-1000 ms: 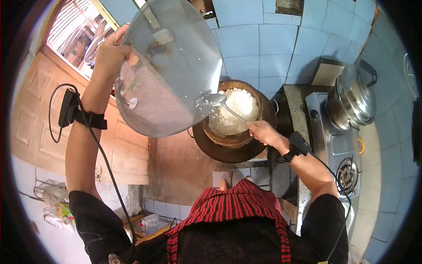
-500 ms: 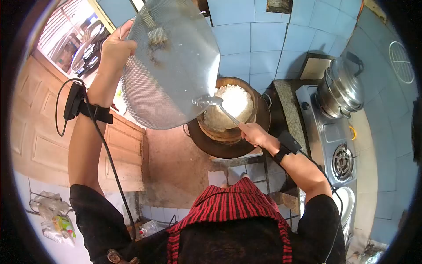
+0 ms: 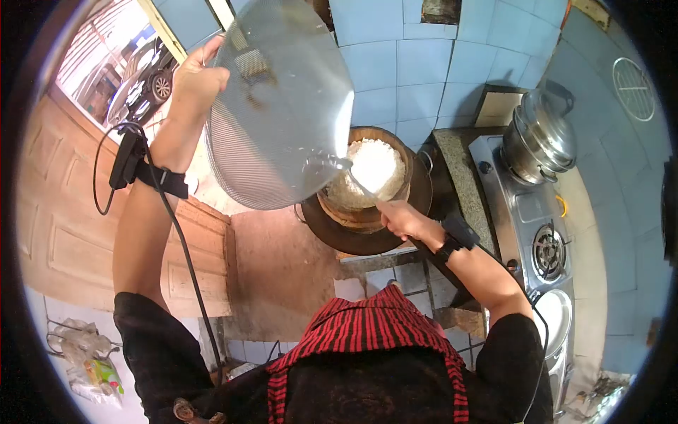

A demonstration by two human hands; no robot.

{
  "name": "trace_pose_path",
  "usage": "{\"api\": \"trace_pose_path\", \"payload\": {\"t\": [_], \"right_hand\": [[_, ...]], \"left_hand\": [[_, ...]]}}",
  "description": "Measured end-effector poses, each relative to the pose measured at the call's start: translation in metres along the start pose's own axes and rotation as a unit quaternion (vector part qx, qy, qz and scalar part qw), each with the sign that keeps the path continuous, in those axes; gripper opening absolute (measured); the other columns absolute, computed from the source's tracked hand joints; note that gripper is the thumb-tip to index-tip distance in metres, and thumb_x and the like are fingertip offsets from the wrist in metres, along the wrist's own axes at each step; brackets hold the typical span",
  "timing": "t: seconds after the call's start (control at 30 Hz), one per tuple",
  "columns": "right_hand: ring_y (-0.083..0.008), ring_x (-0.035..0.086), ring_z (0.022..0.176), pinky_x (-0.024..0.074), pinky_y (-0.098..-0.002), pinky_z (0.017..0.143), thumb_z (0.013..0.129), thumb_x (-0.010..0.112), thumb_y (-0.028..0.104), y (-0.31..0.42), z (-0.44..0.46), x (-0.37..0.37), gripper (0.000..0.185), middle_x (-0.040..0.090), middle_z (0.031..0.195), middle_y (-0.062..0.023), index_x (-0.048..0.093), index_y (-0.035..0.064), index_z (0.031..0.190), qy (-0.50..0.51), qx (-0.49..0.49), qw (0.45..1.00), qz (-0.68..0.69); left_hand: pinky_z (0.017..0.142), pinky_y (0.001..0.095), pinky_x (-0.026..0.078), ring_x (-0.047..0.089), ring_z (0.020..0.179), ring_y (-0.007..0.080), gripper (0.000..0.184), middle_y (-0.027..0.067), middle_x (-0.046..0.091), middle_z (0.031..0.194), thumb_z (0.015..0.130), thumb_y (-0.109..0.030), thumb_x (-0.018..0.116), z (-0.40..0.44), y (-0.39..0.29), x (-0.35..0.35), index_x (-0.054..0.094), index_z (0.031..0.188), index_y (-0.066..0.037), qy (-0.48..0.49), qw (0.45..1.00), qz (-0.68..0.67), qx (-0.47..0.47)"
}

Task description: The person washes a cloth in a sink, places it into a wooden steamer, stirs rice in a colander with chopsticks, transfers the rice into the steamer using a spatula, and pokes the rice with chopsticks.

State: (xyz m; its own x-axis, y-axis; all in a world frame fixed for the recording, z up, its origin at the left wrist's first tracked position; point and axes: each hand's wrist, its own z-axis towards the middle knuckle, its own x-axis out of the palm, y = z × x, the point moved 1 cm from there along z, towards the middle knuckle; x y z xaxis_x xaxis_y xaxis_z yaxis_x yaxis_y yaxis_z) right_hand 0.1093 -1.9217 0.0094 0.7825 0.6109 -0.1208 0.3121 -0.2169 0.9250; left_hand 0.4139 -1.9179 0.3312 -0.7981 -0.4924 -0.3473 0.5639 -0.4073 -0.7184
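Note:
My left hand [image 3: 200,76] grips the rim of a large mesh strainer [image 3: 282,106], which is raised and tilted on its side. A few white grains cling to its inner surface. My right hand [image 3: 406,218] is closed round the handle of a metal spoon [image 3: 361,186]; the spoon's head is against the strainer's lower inside, blurred. Beneath and to the right of the strainer, a round wooden steamer [image 3: 361,220] holds white rice [image 3: 374,169]. The steamer sits in a wide dark wok [image 3: 420,201], and the strainer hides part of its left side.
On the right stands a gas stove [image 3: 538,212] with a steel pot [image 3: 540,138] on its far burner. A white dish [image 3: 554,318] lies nearer me. A wooden door [image 3: 85,219] is at the left, and plastic bags [image 3: 88,360] hang at the lower left.
The view has shifted to the right. Less rice shows on the strainer's inner face than a second ago, and the spoon has moved slightly along it. Both hands keep their holds.

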Motion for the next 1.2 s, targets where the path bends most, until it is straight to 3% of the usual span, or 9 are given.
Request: {"api": "trace_pose_path", "payload": {"t": [0.3,0.37,0.47,0.6,0.67,0.77,0.87,1.0,1.2], "right_hand": [[-0.0106,0.032,0.036,0.0291,-0.0286,0.034,0.095,0.042,0.048,-0.022,-0.005,-0.04,0.048,0.037,0.05,0.0011,0.05,0.0053,0.075,-0.13,-0.029,0.988,0.081],[-0.0188,0.051,0.043,0.0426,-0.0333,0.039,0.094,0.045,0.039,-0.033,0.007,-0.038,0.044,0.051,0.057,-0.0078,0.054,-0.0021,0.083,-0.178,0.064,0.981,-0.054],[-0.0225,0.056,0.047,0.0475,-0.0373,0.043,0.091,0.048,0.037,-0.041,0.016,-0.008,0.042,0.056,0.063,-0.0113,0.053,-0.0047,0.093,-0.235,0.051,0.966,-0.092],[-0.0368,0.059,0.097,0.0452,-0.0479,0.09,0.086,0.054,0.035,-0.041,-0.008,0.028,0.046,0.059,0.104,-0.0286,0.052,-0.0048,0.108,-0.337,0.017,0.876,-0.345],[-0.0383,0.052,0.111,0.0411,-0.0438,0.097,0.083,0.059,0.038,-0.027,-0.03,0.029,0.056,0.053,0.12,-0.0271,0.052,-0.0027,0.121,-0.35,-0.033,0.85,-0.393],[-0.0318,0.055,0.108,0.0447,-0.0403,0.091,0.088,0.057,0.045,-0.002,-0.073,0.045,0.061,0.052,0.128,-0.0175,0.051,-0.0021,0.125,-0.242,-0.142,0.953,-0.112],[-0.0221,0.057,0.101,0.0518,-0.0359,0.081,0.085,0.06,0.055,0.014,-0.132,0.07,0.072,0.058,0.117,-0.0148,0.049,-0.0011,0.129,-0.134,-0.194,0.936,0.26],[-0.013,0.053,0.079,0.046,-0.0279,0.06,0.089,0.058,0.043,-0.021,-0.179,0.084,0.049,0.058,0.097,-0.004,0.056,0.0038,0.117,-0.312,-0.213,0.876,0.299],[-0.0088,0.05,0.078,0.0435,-0.0259,0.065,0.088,0.059,0.042,-0.123,-0.309,0.114,0.041,0.057,0.092,0.001,0.058,0.0063,0.109,-0.482,-0.167,0.764,0.396]], "left_hand": [[0.06,0.017,0.035,0.045,0.07,0.0058,0.066,0.0016,0.06,0.108,0.068,0.007,0.047,-0.019,0.018,-0.091,0.047,0.134,0.0,-0.007,1.0,-0.007,-0.023],[0.058,0.0176,0.036,0.047,0.067,0.0063,0.063,0.0021,0.06,0.102,0.069,0.006,0.048,-0.028,0.03,-0.105,0.051,0.132,-0.001,-0.024,0.998,-0.048,-0.012],[0.059,0.0185,0.039,0.049,0.067,0.0075,0.061,0.0033,0.061,0.096,0.07,0.007,0.048,-0.03,0.066,-0.131,0.052,0.13,0.0,-0.057,0.994,-0.087,-0.042],[0.074,0.0252,0.05,0.057,0.085,0.0183,0.072,0.0087,0.058,0.112,0.065,0.008,0.044,-0.052,0.088,-0.129,0.044,0.136,-0.002,-0.021,0.961,-0.253,-0.114],[0.083,0.0324,0.052,0.058,0.092,0.0224,0.074,0.0104,0.055,0.117,0.064,0.006,0.045,-0.06,0.115,-0.133,0.042,0.137,-0.005,0.024,0.942,-0.291,-0.166],[0.083,0.0336,0.052,0.058,0.092,0.0225,0.075,0.0104,0.055,0.117,0.064,0.006,0.045,-0.074,0.147,-0.093,0.041,0.138,-0.006,0.054,0.902,-0.347,-0.252],[0.083,0.0348,0.052,0.058,0.092,0.0226,0.076,0.0105,0.054,0.118,0.064,0.005,0.046,-0.096,0.155,-0.042,0.04,0.138,-0.007,0.067,0.859,-0.38,-0.336],[0.083,0.0364,0.052,0.058,0.093,0.0227,0.077,0.0105,0.054,0.118,0.064,0.004,0.046,-0.126,0.144,0.025,0.039,0.139,-0.008,0.097,0.817,-0.402,-0.403],[0.089,0.0369,0.048,0.055,0.102,0.0254,0.074,0.0099,0.054,0.119,0.063,0.003,0.047,-0.213,0.109,0.163,0.043,0.136,-0.009,0.221,0.808,-0.383,-0.39]]}}
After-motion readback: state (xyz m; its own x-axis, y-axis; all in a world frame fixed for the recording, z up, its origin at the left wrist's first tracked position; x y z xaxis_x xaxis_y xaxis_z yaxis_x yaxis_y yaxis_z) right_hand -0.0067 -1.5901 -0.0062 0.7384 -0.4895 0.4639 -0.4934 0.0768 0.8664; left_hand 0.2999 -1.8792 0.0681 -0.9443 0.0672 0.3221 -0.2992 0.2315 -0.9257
